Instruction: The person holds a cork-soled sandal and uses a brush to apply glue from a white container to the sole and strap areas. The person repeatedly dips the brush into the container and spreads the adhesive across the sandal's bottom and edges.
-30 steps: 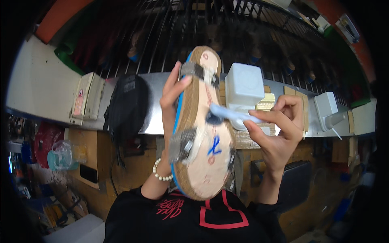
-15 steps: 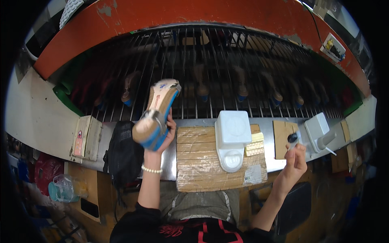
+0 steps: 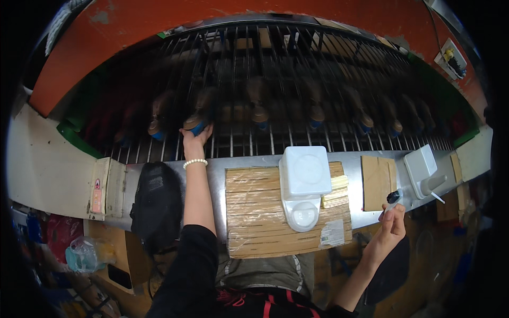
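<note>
Sandal [image 3: 195,122], tan with a blue lower edge: one, at the near part of the barred rack [image 3: 231,142], left of centre, in a row with other sandals [image 3: 260,114].

Left hand [image 3: 195,141]: curled around the sandal's near end, thumb to one side, fingers to the other. The far end lay in shadow; whether the bars bore its weight could not be told.

Right hand [image 3: 393,216]: pinched a pale, dark-tipped brush [image 3: 393,197], well apart from the rack, above the tabletop's [image 3: 354,177] near edge.

White dispenser [image 3: 306,172]: upright on the cardboard [image 3: 260,217].

Step in hand, as judged: placing the sandal among the row. The next move seemed to call for settling it steadily across the bars, then loosening the left fingers without nudging its neighbours, the brush kept clear.
</note>
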`<state>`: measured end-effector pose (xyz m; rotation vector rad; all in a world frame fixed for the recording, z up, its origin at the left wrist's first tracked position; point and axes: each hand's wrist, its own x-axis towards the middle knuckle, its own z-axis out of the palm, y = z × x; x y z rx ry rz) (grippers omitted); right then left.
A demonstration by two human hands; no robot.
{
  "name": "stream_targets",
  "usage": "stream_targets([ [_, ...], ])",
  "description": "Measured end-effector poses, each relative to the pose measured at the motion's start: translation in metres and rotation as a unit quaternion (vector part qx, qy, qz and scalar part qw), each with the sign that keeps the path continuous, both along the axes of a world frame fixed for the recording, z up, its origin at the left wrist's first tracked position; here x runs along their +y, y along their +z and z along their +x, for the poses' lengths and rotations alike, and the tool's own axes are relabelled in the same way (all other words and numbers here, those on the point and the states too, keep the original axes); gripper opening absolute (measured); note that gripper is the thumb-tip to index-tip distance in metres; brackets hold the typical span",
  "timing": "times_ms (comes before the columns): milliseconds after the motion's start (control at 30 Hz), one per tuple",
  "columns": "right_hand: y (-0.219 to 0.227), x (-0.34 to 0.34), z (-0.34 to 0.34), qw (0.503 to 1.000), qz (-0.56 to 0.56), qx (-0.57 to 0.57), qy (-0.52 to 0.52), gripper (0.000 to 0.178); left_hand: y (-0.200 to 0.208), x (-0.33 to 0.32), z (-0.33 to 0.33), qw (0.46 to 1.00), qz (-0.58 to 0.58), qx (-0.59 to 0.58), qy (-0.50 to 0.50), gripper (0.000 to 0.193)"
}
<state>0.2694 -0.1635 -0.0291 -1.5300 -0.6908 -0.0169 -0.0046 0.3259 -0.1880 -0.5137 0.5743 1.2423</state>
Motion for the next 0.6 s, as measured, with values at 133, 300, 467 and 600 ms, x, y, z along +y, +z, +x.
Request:
stream_targets([
  [133,-0.009,-0.001,0.012,1.000,-0.006,-0.014,-0.013,0.011,0.025,-0.023,0.037,0.978,0.106,0.177,0.043,0.072],
  [300,-0.027,0.011,0.018,0.999,-0.014,0.044,-0.023,0.015,0.073,-0.072,0.095,0.873,0.224,0.431,-0.046,0.078],
  [467,-0.029,0.018,0.018,0.998,0.003,0.062,-0.010,0.016,0.056,-0.039,0.165,0.396,0.364,0.807,-0.243,0.089],
  [600,-0.016,0.011,0.017,0.999,-0.033,0.039,-0.012,0.016,0.012,-0.008,0.179,0.269,0.494,0.794,-0.232,0.067],
])
